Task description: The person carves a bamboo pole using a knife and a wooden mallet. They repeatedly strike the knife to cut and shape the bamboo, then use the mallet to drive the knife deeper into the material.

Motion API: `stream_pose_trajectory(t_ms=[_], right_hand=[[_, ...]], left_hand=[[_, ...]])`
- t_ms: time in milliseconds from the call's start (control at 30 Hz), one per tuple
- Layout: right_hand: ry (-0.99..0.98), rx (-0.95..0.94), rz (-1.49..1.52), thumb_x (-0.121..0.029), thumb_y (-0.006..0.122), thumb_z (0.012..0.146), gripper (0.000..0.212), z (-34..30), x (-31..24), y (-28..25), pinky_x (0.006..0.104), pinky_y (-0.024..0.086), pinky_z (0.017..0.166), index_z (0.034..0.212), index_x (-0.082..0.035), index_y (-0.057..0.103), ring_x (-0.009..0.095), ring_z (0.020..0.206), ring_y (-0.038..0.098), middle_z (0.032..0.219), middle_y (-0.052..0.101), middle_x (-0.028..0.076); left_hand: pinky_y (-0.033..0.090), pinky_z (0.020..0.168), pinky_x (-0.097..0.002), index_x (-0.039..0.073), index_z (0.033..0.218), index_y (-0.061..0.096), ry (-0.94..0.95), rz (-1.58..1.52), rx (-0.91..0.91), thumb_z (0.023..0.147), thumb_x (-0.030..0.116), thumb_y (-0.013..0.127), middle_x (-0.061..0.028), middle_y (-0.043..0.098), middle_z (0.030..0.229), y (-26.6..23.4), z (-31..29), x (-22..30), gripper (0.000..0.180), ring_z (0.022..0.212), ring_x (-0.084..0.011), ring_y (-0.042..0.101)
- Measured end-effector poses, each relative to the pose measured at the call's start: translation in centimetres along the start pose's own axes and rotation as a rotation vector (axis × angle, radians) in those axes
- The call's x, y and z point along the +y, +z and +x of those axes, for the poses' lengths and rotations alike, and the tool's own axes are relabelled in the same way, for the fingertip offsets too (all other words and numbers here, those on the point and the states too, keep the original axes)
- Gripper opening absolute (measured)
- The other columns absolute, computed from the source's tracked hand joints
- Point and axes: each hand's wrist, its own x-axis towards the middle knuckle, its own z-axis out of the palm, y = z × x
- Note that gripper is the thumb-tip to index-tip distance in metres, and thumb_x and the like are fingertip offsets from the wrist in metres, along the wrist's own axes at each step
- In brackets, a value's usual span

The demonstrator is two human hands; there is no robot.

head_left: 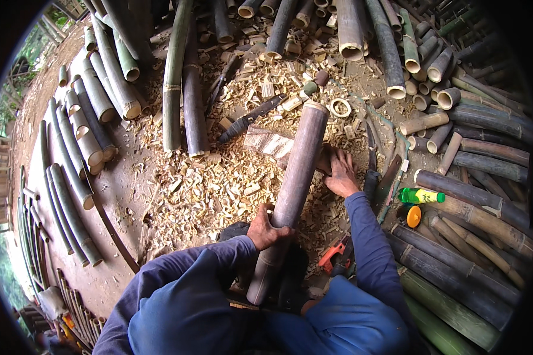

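Observation:
A thick bamboo section (299, 160) slants between my legs, its upper end pointing away and slightly right. My left hand (265, 229) is closed round its lower part, thumb on the near side. Behind the bamboo lies a rough wooden block (267, 144), split and pale at its left end, dark at its right. My right hand (342, 171) is curled over that dark right end; the fingertips are partly hidden. Beyond the block lies a knife with a dark wrapped handle (238, 127). A bamboo ring (340, 107) rests on the shavings past the bamboo's upper end.
Pale wood shavings (219, 189) cover the ground. Bamboo poles (109, 89) lie at the left, with stacked poles (491, 160) at the right. A green bottle (420, 196) and an orange round object (414, 216) sit there. A red-orange tool handle (331, 255) lies by my right knee.

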Motion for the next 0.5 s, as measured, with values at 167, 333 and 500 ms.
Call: stream_pose_trajectory(t_ms=[167,333,500], right_hand=[[0.014,-0.006,-0.021,-0.027,0.067,0.078,0.086,0.5,1.7,1.4,0.0662,0.018,0.123,0.157,-0.006,0.038,0.042,0.153,0.022,0.168,0.025,0.015],[0.008,0.006,-0.052,-0.028,0.066,0.079,0.087,0.6,1.7,1.9,0.0658,0.017,0.123,0.157,-0.006,0.037,0.042,0.153,0.021,0.169,0.024,0.015],[0.017,-0.017,-0.047,-0.028,0.066,0.078,0.088,0.1,1.4,1.1,0.0660,0.017,0.123,0.157,-0.005,0.038,0.043,0.154,0.020,0.169,0.023,0.016]], left_hand=[[0.052,0.099,-0.0383,-0.013,0.136,0.035,0.044,0.011,0.045,0.060,0.042,0.101,-0.0236,0.057,0.122,1.1,-0.3,0.7,0.114,0.114,-0.0285,0.061],[0.052,0.102,-0.0385,-0.012,0.137,0.034,0.135,-0.002,0.037,0.061,0.040,0.100,-0.0230,0.059,0.121,1.3,0.1,-1.3,0.113,0.115,-0.0294,0.061],[0.051,0.102,-0.0398,-0.012,0.136,0.034,-0.125,0.169,-0.194,0.059,0.043,0.101,-0.0248,0.059,0.124,-0.3,0.1,0.0,0.116,0.116,-0.0305,0.061]])
